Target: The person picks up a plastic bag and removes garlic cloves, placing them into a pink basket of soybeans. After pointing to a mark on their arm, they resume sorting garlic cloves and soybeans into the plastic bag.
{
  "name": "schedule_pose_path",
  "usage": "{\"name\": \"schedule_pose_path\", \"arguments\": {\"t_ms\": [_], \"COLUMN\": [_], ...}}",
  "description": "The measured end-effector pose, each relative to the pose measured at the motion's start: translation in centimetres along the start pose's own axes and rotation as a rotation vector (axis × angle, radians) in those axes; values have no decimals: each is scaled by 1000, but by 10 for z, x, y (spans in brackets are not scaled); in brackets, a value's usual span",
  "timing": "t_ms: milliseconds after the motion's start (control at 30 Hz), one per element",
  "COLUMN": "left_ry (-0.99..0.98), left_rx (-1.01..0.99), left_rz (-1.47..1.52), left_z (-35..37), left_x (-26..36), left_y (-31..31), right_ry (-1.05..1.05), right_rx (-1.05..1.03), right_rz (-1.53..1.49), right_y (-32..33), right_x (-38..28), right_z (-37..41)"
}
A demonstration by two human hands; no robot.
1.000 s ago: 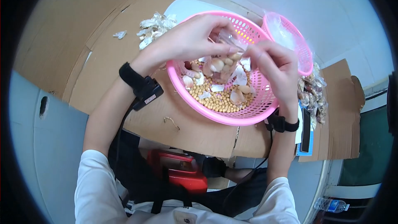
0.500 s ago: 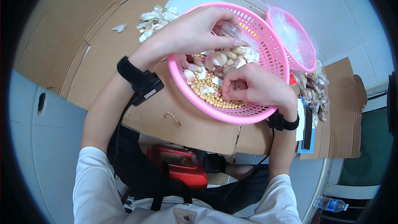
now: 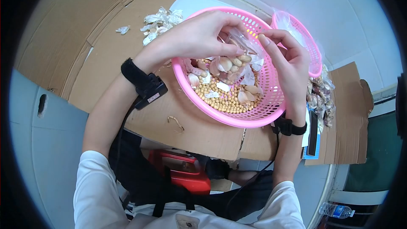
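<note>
My left hand (image 3: pixel 210 34) grips the upper part of a clear plastic bag (image 3: pixel 246 46) over the large pink basket (image 3: pixel 214 111). Peanuts (image 3: pixel 244 58) and garlic cloves (image 3: pixel 224 64) show through the bag's lower part. Beside the bag's mouth is my right hand (image 3: pixel 292 61), thumb and forefinger pinched close together; whatever lies between them is too small to make out. Soybeans (image 3: pixel 231 107) cover the basket's bottom, with loose garlic (image 3: pixel 245 97) and white paper scraps (image 3: pixel 223 86) on top.
A smaller pink basket (image 3: pixel 314 55) holding clear plastic bags stands at the back right. Filled bags (image 3: pixel 322 101) lie near a phone (image 3: pixel 313 133). Dry white skins (image 3: pixel 159 23) are heaped at the left on the cardboard (image 3: pixel 186 133). Below sits a red stool (image 3: pixel 190 182).
My right hand has risen from the soybeans to the bag's mouth, uncovering garlic at the basket's lower right. My left hand still holds the bag in nearly the same place.
</note>
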State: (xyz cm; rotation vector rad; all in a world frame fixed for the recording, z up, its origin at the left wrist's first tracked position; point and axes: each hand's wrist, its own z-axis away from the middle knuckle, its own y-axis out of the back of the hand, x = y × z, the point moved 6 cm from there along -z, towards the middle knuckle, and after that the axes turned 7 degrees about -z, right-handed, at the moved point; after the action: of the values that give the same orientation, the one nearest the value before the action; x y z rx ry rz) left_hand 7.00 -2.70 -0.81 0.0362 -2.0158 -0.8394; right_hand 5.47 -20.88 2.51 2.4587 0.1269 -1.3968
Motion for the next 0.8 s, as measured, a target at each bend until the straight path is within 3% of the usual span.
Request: {"name": "schedule_pose_path", "arguments": {"t_ms": [567, 800], "left_ry": [-15, 84], "left_rx": [-30, 29], "left_rz": [54, 205], "left_z": [0, -1], "left_x": [1, -2], "left_y": [-2, 0], "right_ry": [-170, -144], "right_rx": [-71, -54], "right_rz": [182, 115], "right_y": [-2, -1], "right_x": [7, 7], "right_z": [2, 1]}}
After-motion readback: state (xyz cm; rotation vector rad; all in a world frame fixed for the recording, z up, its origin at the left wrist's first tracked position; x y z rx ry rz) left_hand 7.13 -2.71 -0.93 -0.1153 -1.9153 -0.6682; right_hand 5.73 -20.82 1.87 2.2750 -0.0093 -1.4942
